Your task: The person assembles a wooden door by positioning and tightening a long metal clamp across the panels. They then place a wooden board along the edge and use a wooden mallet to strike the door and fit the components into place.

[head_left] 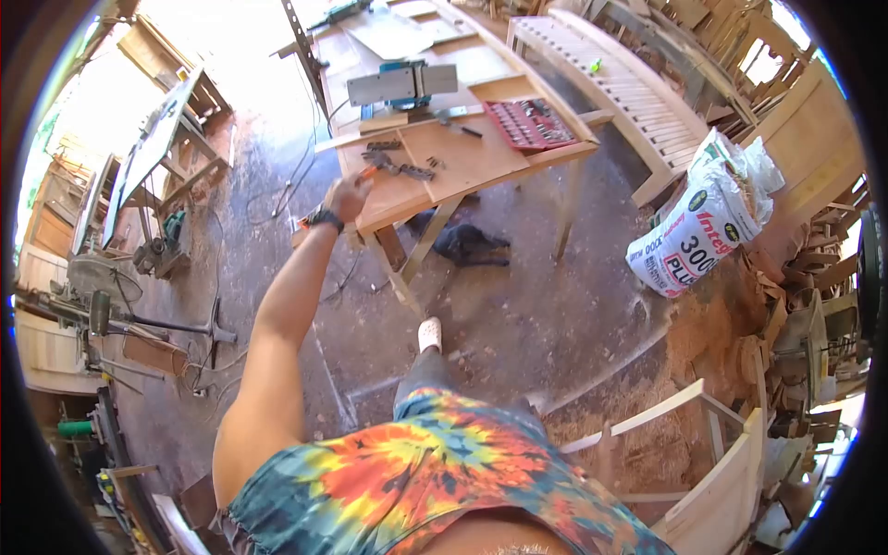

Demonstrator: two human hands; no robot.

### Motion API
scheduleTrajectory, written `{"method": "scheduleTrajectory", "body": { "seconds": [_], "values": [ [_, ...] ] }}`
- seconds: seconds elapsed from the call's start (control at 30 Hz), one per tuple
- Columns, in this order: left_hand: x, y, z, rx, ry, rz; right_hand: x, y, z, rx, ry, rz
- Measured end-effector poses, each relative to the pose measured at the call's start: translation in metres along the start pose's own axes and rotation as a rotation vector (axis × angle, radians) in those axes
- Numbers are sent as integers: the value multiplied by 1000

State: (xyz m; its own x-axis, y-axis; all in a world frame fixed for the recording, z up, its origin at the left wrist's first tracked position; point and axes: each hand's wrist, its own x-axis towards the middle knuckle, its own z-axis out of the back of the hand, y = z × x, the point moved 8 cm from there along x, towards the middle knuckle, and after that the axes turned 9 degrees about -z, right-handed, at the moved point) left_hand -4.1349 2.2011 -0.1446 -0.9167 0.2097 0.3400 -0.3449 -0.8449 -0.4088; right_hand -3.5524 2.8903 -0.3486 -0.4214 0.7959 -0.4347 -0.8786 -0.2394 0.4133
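My left hand [346, 200], with a dark band at the wrist, reaches to the near left corner of the wooden worktable [481, 176]. Its fingers are curled, right at a small orange part [368, 172] of a dark tool on the tabletop; what they grip, if anything, I cannot make out. Small dark metal pieces [418, 173] lie just beyond. Farther back, a blue power planer [403, 85] rests with its flat metal sole up. An open red socket-set case [530, 124] lies to the right. My right hand is out of view.
A dark animal [470, 245] lies under the table. White printed sacks [698, 222] stand at right, near a slatted wooden panel [620, 88]. A pedestal fan [106, 282] stands left; cables [287, 190] cross the floor. A wooden frame [721, 462] is close at lower right.
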Motion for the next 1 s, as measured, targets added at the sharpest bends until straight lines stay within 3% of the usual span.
{"method": "scheduleTrajectory", "body": {
  "seconds": [0.03,0.1,0.2,0.3,0.37,0.47,0.6,0.67,0.8,0.93,1.0],
  "values": [
    [28,31,-8,21,12,28,-10,-15,-5,-108,12,-129],
    [74,90,-21,46,61,81,-38,-31,-20,-61,32,-120],
    [132,156,-40,181,200,135,-99,-3,-26,-74,63,-233],
    [165,192,-53,279,352,207,-151,17,-41,-74,116,-373],
    [180,211,-66,294,339,200,-180,28,-48,-57,143,-460],
    [193,227,-88,331,479,159,-214,44,-57,-32,169,-559],
    [201,238,-92,271,449,87,-229,84,-65,187,297,-651],
    [198,241,-105,270,376,-166,-228,103,-62,197,266,-642],
    [188,221,-101,214,416,-354,-217,130,-47,151,166,-609],
    [186,240,-108,31,455,-297,-213,135,-45,221,163,-687],
    [188,254,-115,-121,626,-163,-208,122,-49,334,184,-748]
  ]
}}
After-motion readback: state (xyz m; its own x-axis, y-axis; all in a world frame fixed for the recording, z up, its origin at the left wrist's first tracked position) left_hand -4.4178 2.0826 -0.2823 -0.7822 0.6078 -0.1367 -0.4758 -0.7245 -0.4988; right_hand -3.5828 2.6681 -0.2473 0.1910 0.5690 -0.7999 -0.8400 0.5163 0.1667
